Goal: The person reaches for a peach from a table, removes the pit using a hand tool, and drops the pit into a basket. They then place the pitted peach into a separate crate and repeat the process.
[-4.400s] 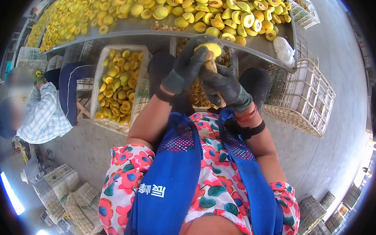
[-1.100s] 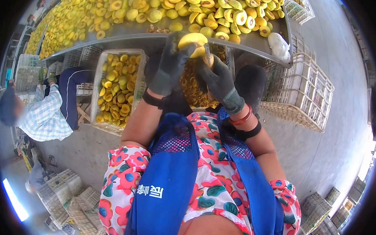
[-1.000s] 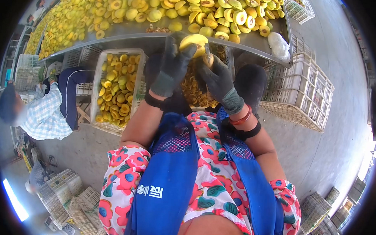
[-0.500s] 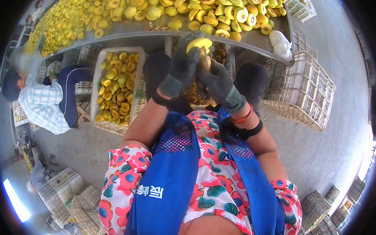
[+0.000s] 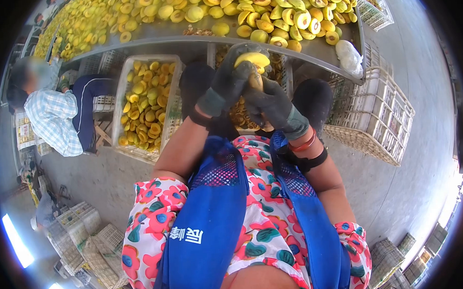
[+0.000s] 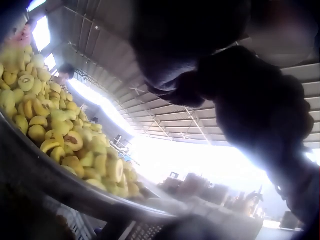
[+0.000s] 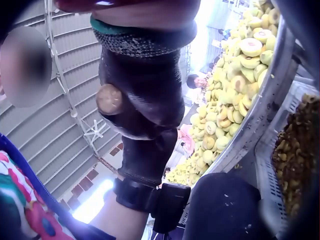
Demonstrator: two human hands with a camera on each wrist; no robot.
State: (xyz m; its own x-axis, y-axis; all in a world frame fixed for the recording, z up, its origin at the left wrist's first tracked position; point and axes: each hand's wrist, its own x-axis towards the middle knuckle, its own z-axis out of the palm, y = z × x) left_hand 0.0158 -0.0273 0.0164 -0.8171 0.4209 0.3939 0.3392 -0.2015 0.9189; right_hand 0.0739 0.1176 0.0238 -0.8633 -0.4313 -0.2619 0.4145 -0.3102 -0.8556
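Observation:
My gloved left hand (image 5: 226, 86) grips a yellow peach half (image 5: 253, 58) in front of the table edge, its thumb low on the fruit. In my gloved right hand (image 5: 278, 107) is a wooden-handled tool (image 5: 255, 82), pointed up at the peach half's underside; the tool's metal tip is hidden by the fruit and fingers. The two hands are close together, overlapping in the head view. In the right wrist view, the round butt of the wooden handle (image 7: 109, 99) sticks out of the dark glove. The left wrist view shows the gloves only as dark shapes.
A metal table (image 5: 187, 39) bears a heap of peach halves (image 5: 283, 15) and a white plastic bag (image 5: 349, 58). Below, a crate (image 5: 177, 103) of peach halves stands left and one of scraps (image 7: 295, 155) between my knees. Stacked crates (image 5: 369, 117) stand right; another person (image 5: 52, 112) sits left.
The hands, slightly apart a second ago with the metal tip showing beside the peach half, have come together. The tip is now hidden. The person at left has shifted and raised an arm.

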